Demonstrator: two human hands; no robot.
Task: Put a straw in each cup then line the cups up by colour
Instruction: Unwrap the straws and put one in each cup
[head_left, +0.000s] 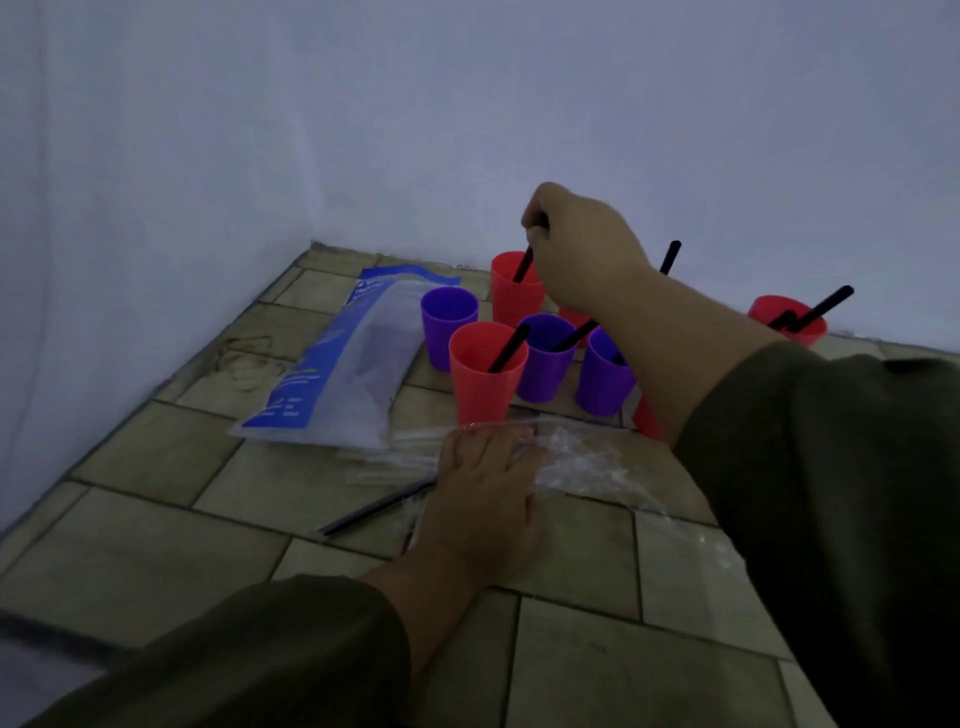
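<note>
Now right hand (582, 249) fingers (532, 221) pinching straw (523, 267), inside red cup (514, 296)

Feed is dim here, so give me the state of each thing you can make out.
Right hand: lowering straw into back red cup.
Left hand: flat on clear wrapper.
Left purple cup: no straw.
Front red cup: straw in.
Loose straw: on floor.

Dim room, white walls (467, 104), tiled floor (156, 519)
</note>
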